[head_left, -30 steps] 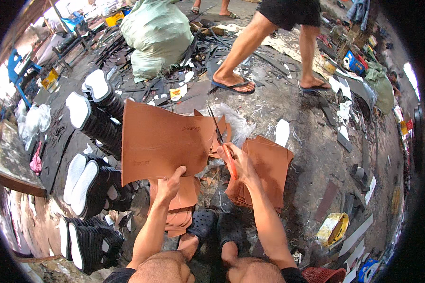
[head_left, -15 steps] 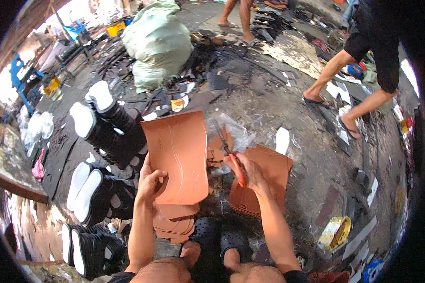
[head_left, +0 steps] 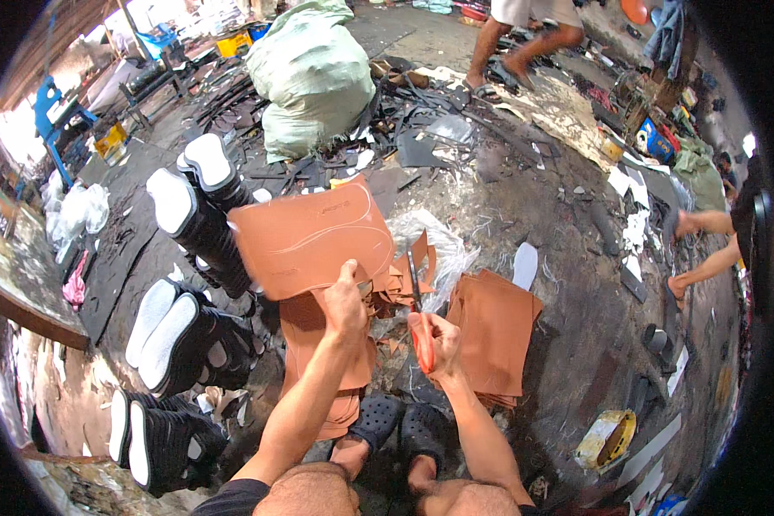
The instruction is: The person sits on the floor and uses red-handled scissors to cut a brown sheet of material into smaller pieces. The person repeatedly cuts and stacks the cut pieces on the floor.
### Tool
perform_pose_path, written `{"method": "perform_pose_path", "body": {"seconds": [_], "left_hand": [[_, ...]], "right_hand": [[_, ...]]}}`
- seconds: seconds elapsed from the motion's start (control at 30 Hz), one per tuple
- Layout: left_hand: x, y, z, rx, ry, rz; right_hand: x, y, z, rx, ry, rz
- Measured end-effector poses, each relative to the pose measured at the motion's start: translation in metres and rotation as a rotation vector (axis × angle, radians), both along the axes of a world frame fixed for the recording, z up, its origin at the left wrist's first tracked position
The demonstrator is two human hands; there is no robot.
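My left hand (head_left: pixel 344 301) grips the near right edge of a brown sheet (head_left: pixel 305 232), held up and turned sideways, with a curved sole outline drawn on it. Orange-handled scissors (head_left: pixel 423 342) are in my right hand (head_left: pixel 443 344), blades pointing away from me, apart from the sheet. Under the held sheet lies a pile of brown cut pieces (head_left: pixel 340 413), partly covered by my left arm. Beside my right hand rests a stack of brown sheets (head_left: pixel 494 335). Small brown offcuts (head_left: pixel 400 279) lie between the two piles, next to crumpled clear plastic (head_left: pixel 443 249).
Stacks of black shoe parts with white soles (head_left: pixel 168 340) line the left side. Ahead stands a large pale green sack (head_left: pixel 310 77) among dark scraps. A yellow container (head_left: pixel 609 439) lies at the lower right. Two other people are on the far side and at the right edge.
My left hand has moved right and turned the sheet from upright to sideways. My right hand has come a little nearer with the scissors. The people in the background have moved.
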State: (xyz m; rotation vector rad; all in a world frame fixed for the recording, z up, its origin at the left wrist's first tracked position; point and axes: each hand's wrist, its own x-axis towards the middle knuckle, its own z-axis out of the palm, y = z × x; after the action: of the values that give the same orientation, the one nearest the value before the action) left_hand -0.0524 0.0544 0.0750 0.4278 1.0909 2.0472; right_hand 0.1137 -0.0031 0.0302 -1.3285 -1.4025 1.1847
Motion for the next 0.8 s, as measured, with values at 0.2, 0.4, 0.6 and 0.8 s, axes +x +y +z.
{"method": "perform_pose_path", "body": {"seconds": [0.2,0.4,0.6,0.8], "left_hand": [[-0.026,-0.040,0.008,-0.221,0.459,-0.221],[-0.047,-0.051,-0.016,-0.191,0.559,-0.263],[-0.115,-0.059,-0.012,-0.430,0.372,-0.418],[-0.084,-0.081,-0.103,-0.240,1.564,-0.233]], "right_hand": [[0.041,0.043,0.026,-0.035,-0.203,0.072],[0.050,0.050,0.026,-0.082,-0.126,0.118],[0.066,0.039,0.042,-0.162,0.203,0.035],[0.105,0.025,0.054,-0.020,0.206,-0.158]]}}
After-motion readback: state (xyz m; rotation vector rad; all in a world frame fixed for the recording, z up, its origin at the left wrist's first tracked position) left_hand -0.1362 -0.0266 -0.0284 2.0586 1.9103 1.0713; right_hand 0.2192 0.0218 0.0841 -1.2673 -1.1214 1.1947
